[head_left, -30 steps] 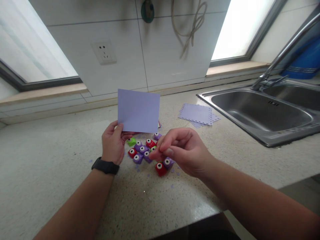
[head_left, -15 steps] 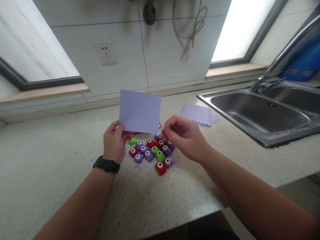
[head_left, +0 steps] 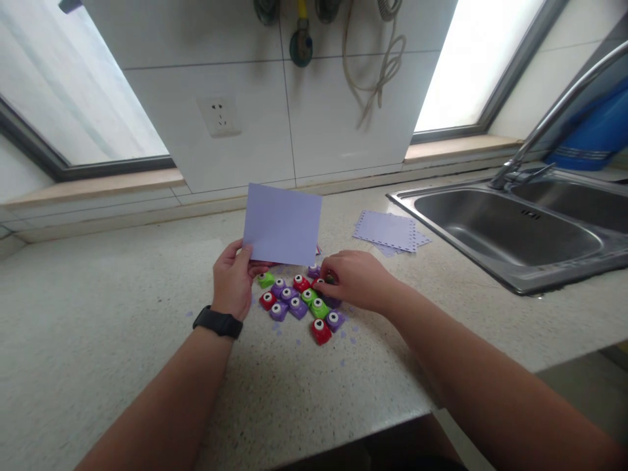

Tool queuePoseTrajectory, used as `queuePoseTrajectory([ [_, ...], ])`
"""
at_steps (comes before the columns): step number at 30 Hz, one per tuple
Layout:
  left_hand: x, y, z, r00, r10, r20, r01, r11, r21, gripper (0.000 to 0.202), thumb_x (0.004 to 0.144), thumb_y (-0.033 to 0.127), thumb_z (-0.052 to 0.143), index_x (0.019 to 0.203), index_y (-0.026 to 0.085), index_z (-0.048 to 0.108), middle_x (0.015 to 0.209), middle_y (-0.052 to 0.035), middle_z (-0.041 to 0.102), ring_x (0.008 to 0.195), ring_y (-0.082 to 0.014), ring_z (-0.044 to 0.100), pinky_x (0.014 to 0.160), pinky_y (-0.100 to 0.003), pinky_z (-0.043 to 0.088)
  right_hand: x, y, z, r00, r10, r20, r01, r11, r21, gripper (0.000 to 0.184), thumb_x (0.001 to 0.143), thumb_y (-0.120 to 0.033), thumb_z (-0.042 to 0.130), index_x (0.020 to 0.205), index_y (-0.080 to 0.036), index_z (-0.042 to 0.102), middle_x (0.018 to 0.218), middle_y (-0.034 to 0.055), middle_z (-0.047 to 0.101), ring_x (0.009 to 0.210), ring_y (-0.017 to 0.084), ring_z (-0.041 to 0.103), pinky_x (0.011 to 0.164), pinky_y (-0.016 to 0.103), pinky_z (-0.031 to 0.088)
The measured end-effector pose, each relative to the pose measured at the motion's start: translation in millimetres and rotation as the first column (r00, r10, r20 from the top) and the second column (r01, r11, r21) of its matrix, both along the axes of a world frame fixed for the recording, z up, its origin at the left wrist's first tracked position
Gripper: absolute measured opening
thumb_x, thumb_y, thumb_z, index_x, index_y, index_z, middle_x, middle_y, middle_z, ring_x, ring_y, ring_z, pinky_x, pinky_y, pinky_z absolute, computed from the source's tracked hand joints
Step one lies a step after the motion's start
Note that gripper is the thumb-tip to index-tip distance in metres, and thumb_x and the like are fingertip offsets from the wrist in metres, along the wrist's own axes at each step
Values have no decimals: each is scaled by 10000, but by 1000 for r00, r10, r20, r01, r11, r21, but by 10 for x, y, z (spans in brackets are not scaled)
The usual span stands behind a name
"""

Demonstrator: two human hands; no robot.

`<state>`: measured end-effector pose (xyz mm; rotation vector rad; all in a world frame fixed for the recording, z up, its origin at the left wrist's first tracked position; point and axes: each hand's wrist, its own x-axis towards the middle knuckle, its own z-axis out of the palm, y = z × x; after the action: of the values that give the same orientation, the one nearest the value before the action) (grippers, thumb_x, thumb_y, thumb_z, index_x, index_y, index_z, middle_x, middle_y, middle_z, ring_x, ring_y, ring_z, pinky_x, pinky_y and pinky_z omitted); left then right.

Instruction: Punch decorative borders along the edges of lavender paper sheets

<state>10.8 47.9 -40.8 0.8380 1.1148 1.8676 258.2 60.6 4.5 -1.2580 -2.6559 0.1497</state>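
My left hand (head_left: 234, 278) is closed on the lower left corner of a plain lilac sheet of paper (head_left: 283, 226), holding it tilted above the counter. Below the sheet lies a cluster of small craft punches, among them a purple punch (head_left: 297, 307), a green punch (head_left: 319, 308) and a red punch (head_left: 321, 331), with white round tops bearing dark shapes. At the cluster's right side, my right hand (head_left: 356, 281) reaches down with thumb and fingers curled over the punches. Its fingertips partly cover a red punch; whether they grip one is hidden.
Lilac sheets (head_left: 385, 230) with punched edges lie stacked to the right of the cluster. Beyond them is a steel sink (head_left: 510, 226) with a faucet (head_left: 540, 131). Small paper bits are scattered on the speckled counter (head_left: 122, 314). A tiled wall with a socket (head_left: 219, 116) stands behind.
My right hand has lowered onto the right side of the punch cluster, its fingers curling over it. My left hand still holds the lilac sheet. The view has shifted slightly.
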Motion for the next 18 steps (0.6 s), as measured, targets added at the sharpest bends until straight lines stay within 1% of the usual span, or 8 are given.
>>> queuePoseTrajectory([
  [4,-6,-2,-7,1000,-7,4,7,1000,5,359,746,322,836,1024,151,686,739,-19,753,487,-124,676,468,-193,571,-19,7,-10,999,-45,-9,44,999,-24,234,909,-481,724,870,-260,791,821,48,778,741,222,649,600,327,322],
  [6,-4,-1,-8,1000,-3,7,3,1000,6,354,742,313,833,1021,150,689,742,-19,755,485,-125,675,467,-194,572,-19,18,-14,997,-62,-35,61,997,-48,231,896,-475,735,843,-260,802,805,48,780,739,228,654,599,336,326],
  [8,1,-2,0,1000,4,10,-4,1000,4,336,741,303,827,1010,152,692,747,-18,756,486,-126,677,464,-197,572,-12,31,-7,990,-97,-98,87,991,-100,201,875,-443,756,817,-258,808,786,42,782,736,226,659,612,346,352],
  [10,5,-3,10,1000,11,19,-11,1000,2,318,742,293,821,997,153,693,753,-17,756,483,-124,674,463,-199,573,4,47,12,967,-152,-204,115,977,-179,168,856,-401,772,793,-249,807,752,33,776,706,209,659,624,354,389],
  [12,1,-1,17,999,19,40,-19,1000,1,303,744,282,815,989,154,691,766,-19,759,486,-120,673,470,-201,576,26,66,33,919,-208,-334,121,957,-265,171,853,-379,770,770,-233,799,723,33,767,667,190,655,626,358,423],
  [14,-12,4,15,997,24,70,-24,1000,0,296,748,270,810,992,156,688,772,-21,760,499,-122,680,479,-201,578,50,90,45,848,-263,-460,117,940,-321,203,850,-400,772,761,-219,792,718,44,764,653,184,660,625,359,456],
  [16,-29,11,4,995,26,95,-27,1000,2,295,752,259,807,1002,158,686,765,-18,756,517,-131,692,484,-203,578,69,116,40,751,-328,-574,118,921,-372,244,848,-439,771,765,-209,785,720,57,766,649,187,671,622,362,496],
  [18,-45,18,-9,993,24,116,-25,1000,8,295,751,247,809,1004,159,685,749,-13,752,524,-138,699,484,-204,578,80,140,20,629,-396,-669,92,893,-442,268,846,-456,768,778,-197,778,741,76,776,654,195,692,614,364,544],
])
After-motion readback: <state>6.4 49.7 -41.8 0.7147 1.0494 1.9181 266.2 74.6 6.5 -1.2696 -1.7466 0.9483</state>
